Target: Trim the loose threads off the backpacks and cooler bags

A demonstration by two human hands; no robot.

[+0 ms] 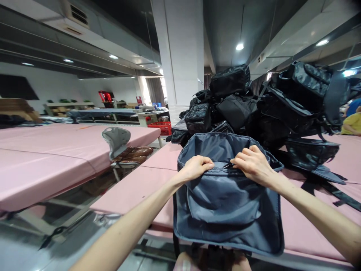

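A grey-blue fabric bag [225,210] stands open on the edge of a pink table [132,188] right in front of me, turned lining side out, with a pocket on its near wall. My left hand [197,167] is closed on the top edge of that pocket. My right hand [252,163] pinches the same edge just to the right, and a small dark tool tip shows between its fingers. Both hands are close together at the bag's near rim.
A tall heap of black bags [267,101] fills the table behind the open bag, with straps trailing to the right. Another pink table [56,150] stands to the left, with a grey-backed chair [118,145] in the gap. A person in yellow [351,124] is at far right.
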